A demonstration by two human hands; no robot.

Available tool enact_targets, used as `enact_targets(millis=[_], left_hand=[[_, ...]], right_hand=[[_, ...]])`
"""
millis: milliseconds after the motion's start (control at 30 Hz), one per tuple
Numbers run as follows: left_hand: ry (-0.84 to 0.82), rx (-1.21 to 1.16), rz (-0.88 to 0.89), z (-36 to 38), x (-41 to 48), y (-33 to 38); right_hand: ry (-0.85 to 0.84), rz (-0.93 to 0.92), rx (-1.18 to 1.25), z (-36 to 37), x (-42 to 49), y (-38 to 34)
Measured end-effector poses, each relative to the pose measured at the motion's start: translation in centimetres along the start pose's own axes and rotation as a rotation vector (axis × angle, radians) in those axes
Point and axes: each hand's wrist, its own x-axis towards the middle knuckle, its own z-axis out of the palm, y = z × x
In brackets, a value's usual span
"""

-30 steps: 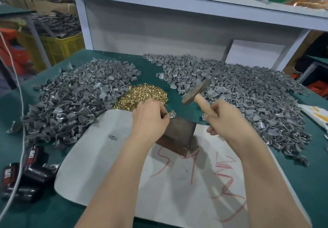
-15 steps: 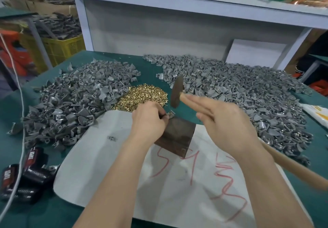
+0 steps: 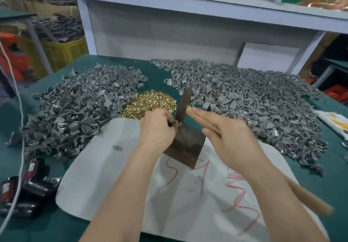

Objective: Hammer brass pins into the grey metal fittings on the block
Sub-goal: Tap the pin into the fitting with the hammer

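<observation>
On the block's (image 3: 188,145) far corner the left hand (image 3: 158,127) pinches a fitting (image 3: 177,124); the hammer (image 3: 183,104) stands right over it. The right hand (image 3: 231,140) grips its handle.

Green worktop (image 3: 156,76). Far left: left heap of grey metal fittings (image 3: 79,110). Far right: right heap of grey metal fittings (image 3: 254,102), wider, with bare green between the two. Small pile of brass pins (image 3: 150,102) sits between them, touching the left heap. White sheet (image 3: 105,176) with red scrawl lies near middle, far edge at the pins. Dark block (image 3: 186,145) and one stray fitting (image 3: 117,148) rest on the sheet. Black battery packs (image 3: 32,181) and white cable (image 3: 19,128) near left. White-and-orange packet (image 3: 333,121) at right edge.
</observation>
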Motion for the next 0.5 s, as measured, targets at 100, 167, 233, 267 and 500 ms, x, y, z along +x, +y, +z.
enact_targets(millis=[100,167,233,267,500], left_hand=[[0.001,-0.008,0.007,0.0,-0.2,-0.1],[0.009,0.032,0.025,0.0,0.0,0.0],[-0.005,0.037,0.007,0.0,0.0,0.0],[-0.01,0.039,-0.002,0.0,0.0,0.0],[-0.02,0.086,-0.015,-0.2,0.0,0.2]], right_hand=[[0.122,0.004,0.009,-0.5,0.5,0.0],[0.25,-0.002,0.117,-0.4,0.6,0.3],[0.16,-0.005,0.106,0.1,0.7,0.5],[0.07,-0.001,0.061,0.5,0.5,0.6],[0.133,0.18,0.136,1.8,2.9,2.5]])
